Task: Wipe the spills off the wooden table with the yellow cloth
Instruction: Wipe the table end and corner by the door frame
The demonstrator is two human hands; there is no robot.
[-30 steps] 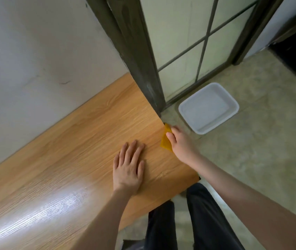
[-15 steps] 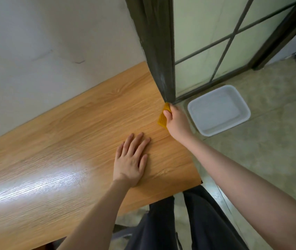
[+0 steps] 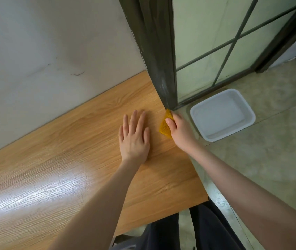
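Here, yellow cloth (image 3: 165, 126) — long axis toward door frame (image 3: 161, 73).

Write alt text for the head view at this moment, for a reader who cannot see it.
A person's right hand grips a folded yellow cloth at the right edge of a wooden table, near a dark door frame, while the left hand rests flat on the tabletop beside it. A white tub sits on the floor past the table's edge.

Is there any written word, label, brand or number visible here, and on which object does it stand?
None: no text shows on the wooden table, the yellow cloth, the white basin, the wall or the door frame.
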